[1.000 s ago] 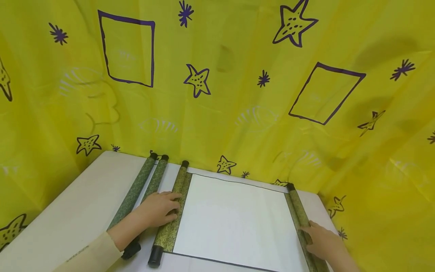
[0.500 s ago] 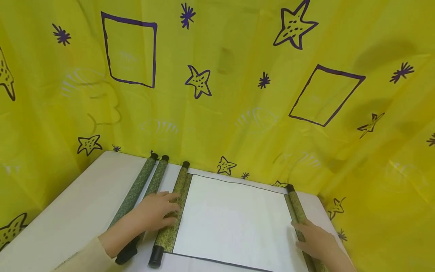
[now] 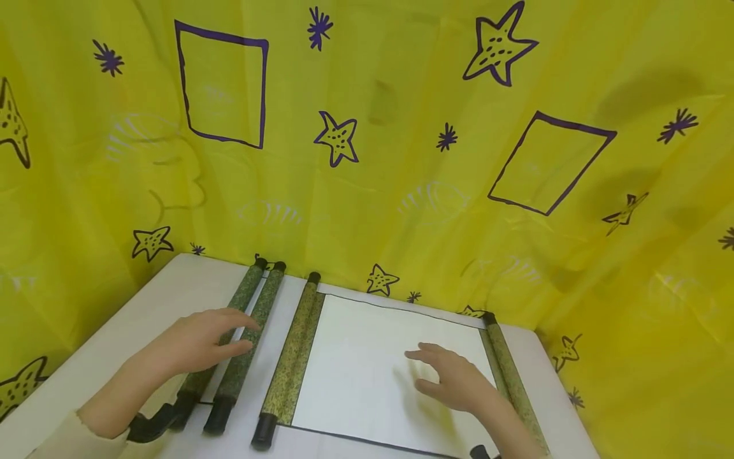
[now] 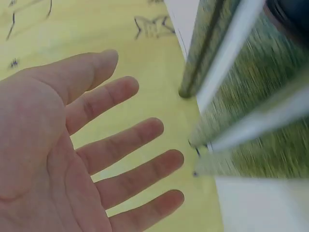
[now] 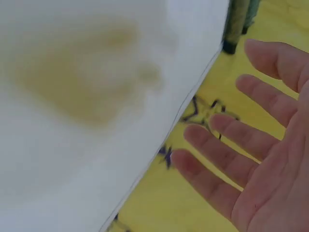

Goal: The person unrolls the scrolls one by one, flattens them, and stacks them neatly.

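Note:
A partly unrolled scroll lies on the white table, its blank white sheet (image 3: 355,370) stretched between a yellow-green left roller (image 3: 290,357) and a matching right roller (image 3: 512,370). Left of it are two green speckled rolls (image 3: 265,312) with black end caps, side by side. My left hand (image 3: 197,341) hovers over these rolls, fingers extended; the left wrist view shows its bare palm (image 4: 29,145). Over the right part of the sheet hangs my right hand (image 3: 453,379), casting a shadow. Its spread fingers (image 5: 212,188) hold nothing in the right wrist view.
Behind and beside the table hangs a yellow curtain (image 3: 373,210) with dark stars and frames drawn on it. The white table top (image 3: 132,344) extends to the left of the rolls. Near the front edge, a black end cap (image 3: 480,451) shows beside my right forearm.
My left hand has come off the left roller and moved left over the green rolls. My right hand has left the right roller and moved left above the sheet.

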The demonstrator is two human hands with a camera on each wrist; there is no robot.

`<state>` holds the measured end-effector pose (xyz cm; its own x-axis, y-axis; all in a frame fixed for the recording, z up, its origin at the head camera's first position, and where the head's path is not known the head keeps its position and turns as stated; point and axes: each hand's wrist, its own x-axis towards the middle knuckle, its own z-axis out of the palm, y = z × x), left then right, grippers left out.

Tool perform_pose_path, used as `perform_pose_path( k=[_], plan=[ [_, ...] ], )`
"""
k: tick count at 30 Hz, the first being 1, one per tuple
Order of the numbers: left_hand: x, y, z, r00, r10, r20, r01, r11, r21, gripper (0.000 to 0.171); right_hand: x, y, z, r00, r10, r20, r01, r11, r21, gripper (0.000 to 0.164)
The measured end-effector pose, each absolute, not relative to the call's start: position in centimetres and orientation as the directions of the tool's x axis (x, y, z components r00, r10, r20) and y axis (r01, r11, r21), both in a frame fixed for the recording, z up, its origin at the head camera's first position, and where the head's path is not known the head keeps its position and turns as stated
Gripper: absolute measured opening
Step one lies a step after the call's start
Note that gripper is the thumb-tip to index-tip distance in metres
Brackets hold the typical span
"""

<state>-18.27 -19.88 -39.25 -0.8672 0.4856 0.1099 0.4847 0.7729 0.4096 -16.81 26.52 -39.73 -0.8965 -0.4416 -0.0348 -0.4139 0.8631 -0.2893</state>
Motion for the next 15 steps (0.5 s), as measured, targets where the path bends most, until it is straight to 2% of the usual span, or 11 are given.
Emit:
perform_pose_path(
  k=[4, 8, 15],
  plan=[
    [-18.6, -22.2, -39.9, -0.883, 0.454, 0.118, 0.452, 0.757, 0.471, 0.034, -17.7, 23.1, -40.3, -0.846, -0.533, -0.02, -0.46, 0.747, -0.481, 0.043],
    [-19.0, -23.8, -40.7, -0.869, 0.48, 0.117, 0.457, 0.689, 0.563, 0.033, -18.6, 19.8, -41.5, -0.804, -0.593, -0.026, -0.427, 0.609, -0.669, 0.041],
    [-19.8, -25.6, -42.1, -0.831, 0.535, 0.151, 0.503, 0.609, 0.614, 0.027, -19.7, 14.2, -43.3, -0.774, -0.633, -0.02, -0.322, 0.421, -0.848, 0.04]
  ],
)
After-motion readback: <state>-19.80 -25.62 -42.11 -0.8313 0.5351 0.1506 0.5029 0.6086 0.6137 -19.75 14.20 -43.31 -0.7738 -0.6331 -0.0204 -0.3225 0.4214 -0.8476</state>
